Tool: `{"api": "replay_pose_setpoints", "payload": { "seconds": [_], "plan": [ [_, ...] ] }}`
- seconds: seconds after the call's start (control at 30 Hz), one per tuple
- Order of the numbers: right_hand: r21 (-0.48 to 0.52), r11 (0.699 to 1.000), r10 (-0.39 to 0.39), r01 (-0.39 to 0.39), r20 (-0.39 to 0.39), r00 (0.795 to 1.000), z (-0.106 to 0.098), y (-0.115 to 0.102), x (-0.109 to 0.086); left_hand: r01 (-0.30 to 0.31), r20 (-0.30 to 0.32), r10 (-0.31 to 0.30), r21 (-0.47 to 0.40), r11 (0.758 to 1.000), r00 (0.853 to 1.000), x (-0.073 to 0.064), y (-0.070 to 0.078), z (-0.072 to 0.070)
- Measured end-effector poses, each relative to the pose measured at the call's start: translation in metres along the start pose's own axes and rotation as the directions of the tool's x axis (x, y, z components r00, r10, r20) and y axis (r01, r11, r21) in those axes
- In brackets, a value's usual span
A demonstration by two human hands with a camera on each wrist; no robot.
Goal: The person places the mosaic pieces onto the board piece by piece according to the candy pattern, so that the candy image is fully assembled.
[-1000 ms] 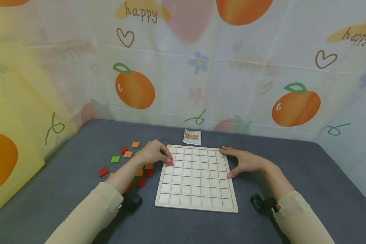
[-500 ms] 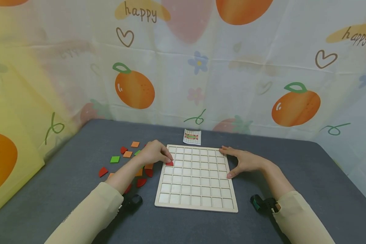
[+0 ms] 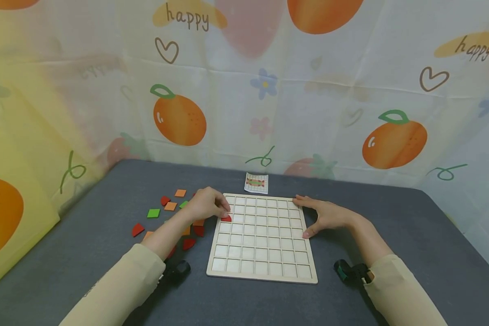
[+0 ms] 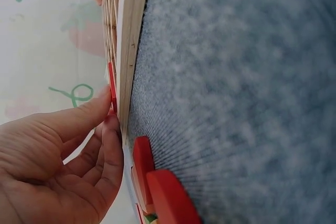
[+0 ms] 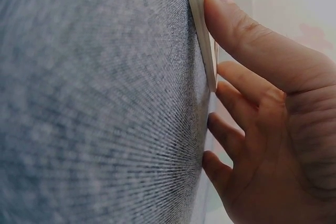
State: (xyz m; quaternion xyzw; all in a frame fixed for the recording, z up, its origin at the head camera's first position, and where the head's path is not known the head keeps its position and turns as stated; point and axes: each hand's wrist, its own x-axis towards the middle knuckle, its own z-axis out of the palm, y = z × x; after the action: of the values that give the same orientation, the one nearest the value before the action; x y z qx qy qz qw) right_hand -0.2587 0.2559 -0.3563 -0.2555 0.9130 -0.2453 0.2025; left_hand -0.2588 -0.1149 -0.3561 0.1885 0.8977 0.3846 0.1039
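My left hand is at the left side of a pale wooden grid board. Its thumb and a fingertip pinch the end of a thin red quarter-circle tile, which lies over a square in the board's left column. Part of that red tile shows beyond the fingertips in the head view. Across the board, my right hand rests on the right edge with fingers and thumb spread. In the right wrist view the thumb lies on the board's rim; the right hand holds no tile.
Loose tiles lie left of the board, partly under the left forearm: a green square, an orange tile, a red wedge and several others. A small printed pattern card lies behind the board. A patterned cloth hangs behind the table.
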Motion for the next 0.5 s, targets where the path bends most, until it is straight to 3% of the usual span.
{"api": "replay_pose_setpoints", "payload": {
  "seconds": [0.27,0.5],
  "plan": [
    [0.003,1.0,-0.01,0.01,0.004,1.0,0.001,0.001,0.001,-0.001,-0.002,0.001,0.017,1.0,1.0,-0.001,0.001,-0.002],
    [0.008,1.0,-0.008,0.008,0.007,1.0,0.0,0.002,0.001,-0.004,-0.015,0.004,0.004,1.0,1.0,-0.005,0.003,-0.017]
  ]
}}
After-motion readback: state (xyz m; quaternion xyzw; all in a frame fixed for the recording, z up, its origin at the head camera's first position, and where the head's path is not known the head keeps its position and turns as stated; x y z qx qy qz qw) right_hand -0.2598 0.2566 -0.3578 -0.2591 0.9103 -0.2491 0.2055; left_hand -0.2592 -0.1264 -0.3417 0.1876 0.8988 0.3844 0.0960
